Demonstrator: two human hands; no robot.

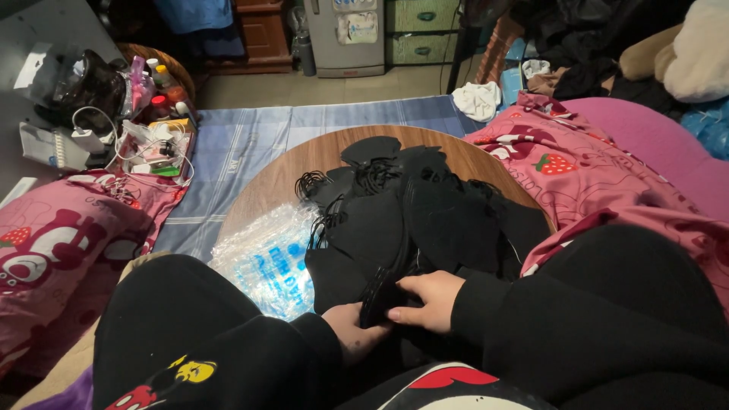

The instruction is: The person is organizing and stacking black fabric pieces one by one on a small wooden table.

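Left hand: the left hand (351,331) sits low at the near edge of the table, fingers curled round the bottom of a thin stack of black masks (377,298). Looks like a closed pinch, though the fingertips are tucked under so I can't see them.
Right hand: the right hand (425,298) lies flat-ish on top of that same stack, fingers together and only slightly bent, pressing rather than gripping.
Stack: stands on edge between both hands, right at the near rim of the round wooden table (277,182).
Pile: a big heap of loose black masks (425,201) with stringy ear loops covers most of the tabletop just behind the hands.
Plastic bags: crinkly clear bags with blue print (269,258) lie left of the pile, touching it.
Sides: pink strawberry-print bedding (577,167) on the right, a pink cushion (68,235) on the left, blue striped mat (250,144) beyond the table.
Clutter: bottles and cables (152,129) far left, well clear.
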